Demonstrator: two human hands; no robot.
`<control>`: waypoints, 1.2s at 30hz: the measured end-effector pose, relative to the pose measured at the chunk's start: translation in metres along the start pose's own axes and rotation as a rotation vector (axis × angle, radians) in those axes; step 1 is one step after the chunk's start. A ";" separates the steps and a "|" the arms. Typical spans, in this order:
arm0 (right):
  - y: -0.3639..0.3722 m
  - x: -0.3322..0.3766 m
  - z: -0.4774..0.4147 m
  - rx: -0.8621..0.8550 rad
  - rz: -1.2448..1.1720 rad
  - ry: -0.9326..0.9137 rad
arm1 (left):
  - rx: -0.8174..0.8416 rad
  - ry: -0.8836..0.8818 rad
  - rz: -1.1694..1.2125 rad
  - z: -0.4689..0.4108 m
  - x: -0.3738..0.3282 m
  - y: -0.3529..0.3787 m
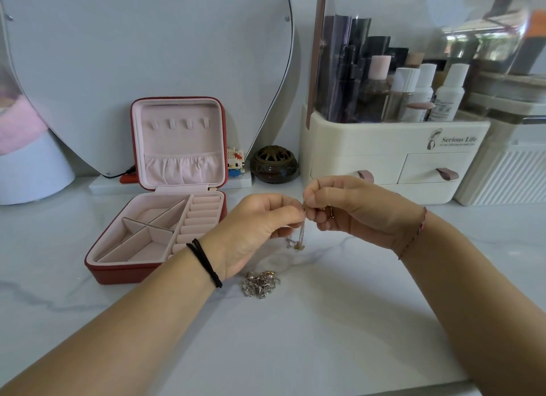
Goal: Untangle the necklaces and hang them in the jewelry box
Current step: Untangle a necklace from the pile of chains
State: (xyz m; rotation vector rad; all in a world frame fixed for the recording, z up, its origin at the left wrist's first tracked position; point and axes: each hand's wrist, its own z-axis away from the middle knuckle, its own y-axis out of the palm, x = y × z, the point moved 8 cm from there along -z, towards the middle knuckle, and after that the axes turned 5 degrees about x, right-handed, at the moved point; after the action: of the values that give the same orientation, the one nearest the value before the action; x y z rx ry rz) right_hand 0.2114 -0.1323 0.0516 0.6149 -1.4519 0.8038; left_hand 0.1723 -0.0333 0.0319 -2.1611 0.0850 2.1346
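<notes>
Nearest us, on the white marbled counter (295, 351), we note a heap of tangled chains (261, 283) lying loose. Above it, our left hand (260, 227) and right hand (348, 209) each pinch one thin necklace (299, 238) at the fingertips, its slack dangling, apparently to tease it apart. Beyond, the red jewelry box (118, 273) stands open with its hooks (178, 123) bare. A cosmetics organizer (384, 159) backs the wall.
</notes>
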 end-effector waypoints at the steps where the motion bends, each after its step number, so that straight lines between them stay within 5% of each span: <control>1: 0.000 -0.001 0.000 0.002 0.000 0.005 | -0.011 0.013 0.008 0.000 -0.001 -0.001; 15: -0.006 -0.002 0.002 -0.059 0.064 0.027 | -0.126 0.115 -0.002 0.003 -0.011 -0.011; 25: -0.004 0.000 0.000 -0.061 0.121 0.019 | 0.008 -0.046 0.235 -0.005 0.007 0.004; 36: -0.024 0.007 0.005 -0.181 -0.276 -0.064 | 0.146 -0.024 0.330 -0.003 0.001 0.005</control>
State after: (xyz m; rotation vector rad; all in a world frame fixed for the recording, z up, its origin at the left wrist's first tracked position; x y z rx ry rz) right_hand 0.2268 -0.1501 0.0611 0.6882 -1.4403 0.4354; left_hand 0.1751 -0.0386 0.0308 -2.1594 0.6154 2.2324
